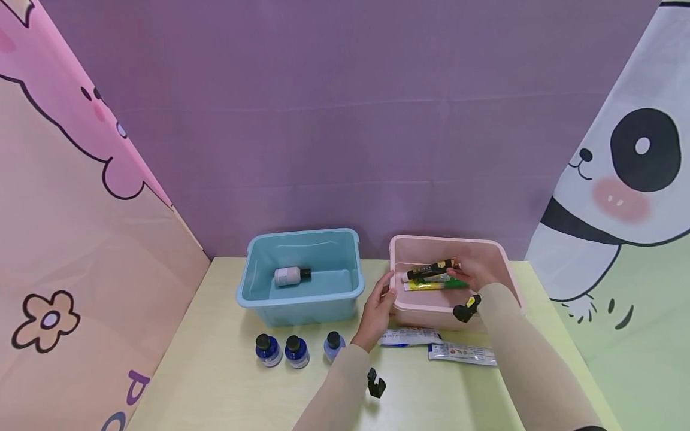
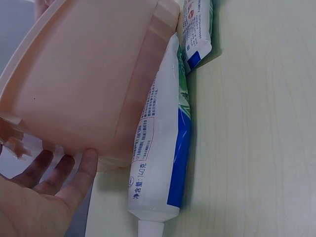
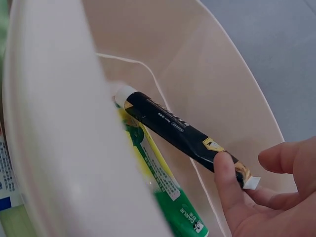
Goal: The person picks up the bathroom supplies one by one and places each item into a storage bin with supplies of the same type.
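Observation:
A black toothpaste tube (image 3: 173, 126) with a white cap tilts inside the pink bin (image 1: 447, 239), above a green-and-yellow toothpaste tube (image 1: 436, 285). My right hand (image 1: 470, 274) reaches into the bin and pinches the black tube by its tail end, the cap pointing left. At the bin's left side, my left hand (image 1: 375, 314) rests its fairly straight fingers (image 2: 81, 177) against the outer wall, just under the rim. In front of the bin two white toothpaste tubes lie flat, one to the left (image 1: 411, 336) and one to the right (image 1: 462, 354).
A blue bin (image 1: 302, 302) stands to the left, holding a pale bottle (image 1: 288, 276) with a black cap lying on its side. Before it stand several black-capped bottles: two dark blue ones (image 1: 268, 350) and a lighter one (image 1: 333, 346) near my left forearm. A purple backdrop (image 1: 334, 131) rises behind the table.

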`<state>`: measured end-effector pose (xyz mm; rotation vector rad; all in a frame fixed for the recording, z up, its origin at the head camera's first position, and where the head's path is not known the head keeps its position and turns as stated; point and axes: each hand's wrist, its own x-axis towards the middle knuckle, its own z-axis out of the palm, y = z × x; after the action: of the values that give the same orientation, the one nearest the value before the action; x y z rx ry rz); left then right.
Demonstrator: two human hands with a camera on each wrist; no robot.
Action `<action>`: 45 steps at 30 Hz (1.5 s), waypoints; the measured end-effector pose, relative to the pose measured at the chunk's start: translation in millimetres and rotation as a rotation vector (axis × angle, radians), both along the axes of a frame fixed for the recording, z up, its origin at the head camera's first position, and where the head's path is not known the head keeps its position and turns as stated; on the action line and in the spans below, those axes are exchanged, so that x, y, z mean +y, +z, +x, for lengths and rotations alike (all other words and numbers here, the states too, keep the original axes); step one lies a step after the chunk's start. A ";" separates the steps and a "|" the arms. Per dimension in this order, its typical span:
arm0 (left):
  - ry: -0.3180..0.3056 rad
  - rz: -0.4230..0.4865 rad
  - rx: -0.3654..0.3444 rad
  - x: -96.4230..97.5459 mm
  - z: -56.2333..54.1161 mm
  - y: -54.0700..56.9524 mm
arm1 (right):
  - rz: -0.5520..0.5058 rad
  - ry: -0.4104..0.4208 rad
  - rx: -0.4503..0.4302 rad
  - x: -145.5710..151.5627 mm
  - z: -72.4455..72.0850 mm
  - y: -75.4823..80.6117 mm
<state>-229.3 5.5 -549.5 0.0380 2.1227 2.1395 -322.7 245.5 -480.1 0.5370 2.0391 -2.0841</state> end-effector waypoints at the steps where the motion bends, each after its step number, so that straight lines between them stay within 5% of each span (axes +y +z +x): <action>1: 0.001 -0.003 -0.002 0.2 0.4 0.2 | -0.012 0.017 -0.002 1.3 1.5 0.1; 9: -0.006 0.001 0.004 1.3 3.3 1.5 | -0.047 0.043 -0.045 8.4 8.0 0.5; 17: -0.004 -0.009 0.007 2.2 3.5 0.9 | 0.095 0.069 -0.069 13.5 7.5 -3.4; 28: -0.017 0.018 0.006 0.9 3.1 0.4 | 0.023 0.142 -0.160 15.4 5.3 -0.7; 38: -0.007 -0.007 0.006 -0.2 1.9 0.8 | 0.102 0.325 -0.041 21.5 12.6 -1.4; 45: 0.000 -0.027 0.077 -1.4 -1.5 -1.2 | 0.256 0.305 0.080 17.9 15.9 0.6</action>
<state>-230.8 4.1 -550.7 0.1196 2.1925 2.1427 -306.9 263.4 -479.5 0.1623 2.2817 -1.7098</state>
